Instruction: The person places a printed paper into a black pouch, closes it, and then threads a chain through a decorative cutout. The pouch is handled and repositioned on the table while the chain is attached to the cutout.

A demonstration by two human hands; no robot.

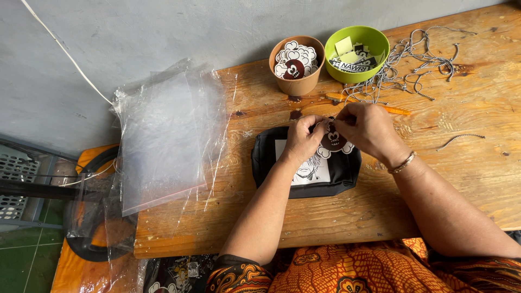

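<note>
Grip: my left hand (302,137) and right hand (364,129) pinched together on a brown round tag (332,141) with a scalloped white edge.
Tag place: directly under my fingertips, resting on a black pouch (304,163) on the wooden surface (461,163).
Risk: the tag could have slipped or creased, I judged, since only the fingertips held its top edge.
Axis: tag lay flat, roughly round; its top pointed away from me, toward the brown cup (296,65) and green bowl (357,53) beyond my grip.
Chains: loose bead chains (418,65) beyond my right hand could have snagged.
</note>
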